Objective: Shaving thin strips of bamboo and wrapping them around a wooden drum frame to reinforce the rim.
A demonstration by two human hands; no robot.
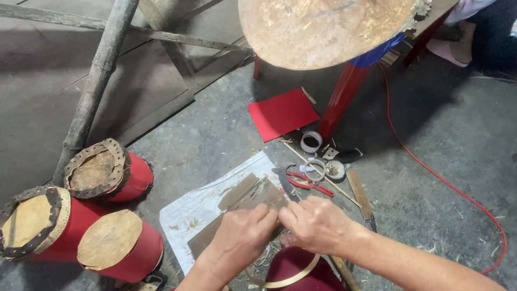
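Note:
My left hand (242, 240) and my right hand (318, 223) meet at the bottom centre, fingers closed together on something small that the fingers hide. Below them lies a thin curved bamboo strip (293, 277) across a dark red round piece (293, 269). Under the hands are brown cardboard pieces (247, 196) on a white sheet (199, 207). Whether the strip runs up into my grip cannot be told.
Three small red drums (116, 172) with hide tops stand at the left. A large drum skin (323, 29) on a red-legged stand (342, 99) is above. Red pliers (309, 185), tape rolls (311, 141), a red card (283, 113), a wooden stick (360, 194), a red cable (431, 170) and a bamboo pole (94, 86) lie around.

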